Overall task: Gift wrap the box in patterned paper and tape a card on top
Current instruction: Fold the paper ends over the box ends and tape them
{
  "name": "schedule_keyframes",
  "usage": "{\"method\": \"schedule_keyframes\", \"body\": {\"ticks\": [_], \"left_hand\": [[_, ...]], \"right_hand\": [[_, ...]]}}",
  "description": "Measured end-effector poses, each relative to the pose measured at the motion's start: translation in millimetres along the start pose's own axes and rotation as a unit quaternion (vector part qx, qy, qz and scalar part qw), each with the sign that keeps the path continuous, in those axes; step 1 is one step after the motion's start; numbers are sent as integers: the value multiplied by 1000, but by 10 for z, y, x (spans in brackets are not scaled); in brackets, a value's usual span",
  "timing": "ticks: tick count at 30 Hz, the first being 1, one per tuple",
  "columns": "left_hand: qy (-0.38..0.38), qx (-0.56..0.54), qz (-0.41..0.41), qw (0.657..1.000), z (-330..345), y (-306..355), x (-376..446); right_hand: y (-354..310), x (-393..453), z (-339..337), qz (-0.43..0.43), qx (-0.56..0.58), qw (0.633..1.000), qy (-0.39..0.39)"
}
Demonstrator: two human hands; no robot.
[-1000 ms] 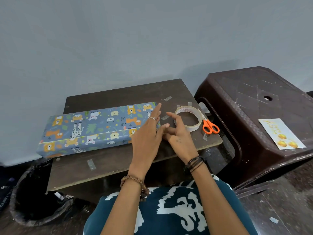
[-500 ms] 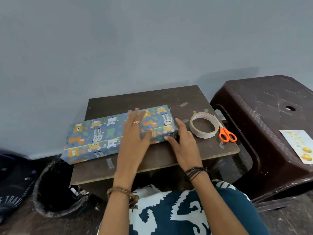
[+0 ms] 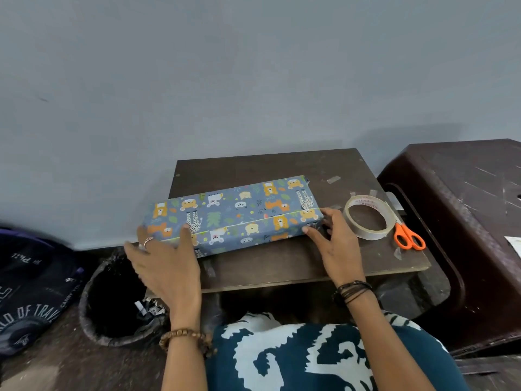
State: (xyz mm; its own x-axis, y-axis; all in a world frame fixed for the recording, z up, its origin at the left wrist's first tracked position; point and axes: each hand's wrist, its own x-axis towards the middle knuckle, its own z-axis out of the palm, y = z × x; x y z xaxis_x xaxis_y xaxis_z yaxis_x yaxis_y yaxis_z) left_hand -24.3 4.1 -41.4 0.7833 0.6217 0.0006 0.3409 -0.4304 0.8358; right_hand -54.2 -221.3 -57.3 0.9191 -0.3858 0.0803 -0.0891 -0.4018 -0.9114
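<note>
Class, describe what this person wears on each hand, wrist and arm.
The left hand has a silver finger ring and a brown wooden bead bracelet. The right hand has thin black cord bracelets at the wrist. Both forearms are bare, without sleeves.
</note>
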Motion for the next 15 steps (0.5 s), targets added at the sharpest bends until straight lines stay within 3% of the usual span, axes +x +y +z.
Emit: {"method": "schedule_keyframes", "body": {"ticks": [8,11,15], "left_hand": [[36,-178,25,983,-123,165,-5],[34,-308,54,949,-133,224,34],[-28,-423,74,903,-184,356,-3]], "right_hand": [[-50,70,-59,-4,119,993,24],[-100,107,-138,-21,151,987,55],[-157,180,-324,-58,155,981,100]]}}
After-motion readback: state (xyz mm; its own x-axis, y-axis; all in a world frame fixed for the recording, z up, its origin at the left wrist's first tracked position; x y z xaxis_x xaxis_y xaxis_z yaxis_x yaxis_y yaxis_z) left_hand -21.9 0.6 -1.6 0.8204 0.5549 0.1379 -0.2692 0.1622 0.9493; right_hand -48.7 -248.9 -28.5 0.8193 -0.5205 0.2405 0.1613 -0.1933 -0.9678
